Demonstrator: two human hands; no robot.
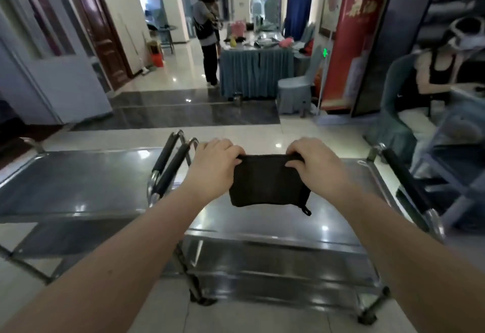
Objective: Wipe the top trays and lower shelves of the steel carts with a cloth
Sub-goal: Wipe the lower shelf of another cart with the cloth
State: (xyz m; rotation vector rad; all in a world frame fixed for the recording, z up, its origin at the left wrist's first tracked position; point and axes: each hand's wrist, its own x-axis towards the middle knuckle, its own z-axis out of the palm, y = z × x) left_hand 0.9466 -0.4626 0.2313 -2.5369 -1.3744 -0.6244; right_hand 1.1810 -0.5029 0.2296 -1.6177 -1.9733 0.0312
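A dark folded cloth [267,180] hangs in the air above the top tray [262,222] of the steel cart in front of me. My left hand [214,162] pinches its upper left corner and my right hand [312,162] pinches its upper right corner, stretching the top edge flat. A small loop dangles from the cloth's lower right corner. Below the tray the cart's lower shelf [275,259] shows. A second steel cart [73,175] stands to the left, its top tray level with the first.
Black padded handles [168,167] rise between the two carts, and another handle [404,175] is on the right. A person sits on a covered chair [393,122] at right. Another person [207,41] stands by a skirted table [254,70] farther down the tiled hall.
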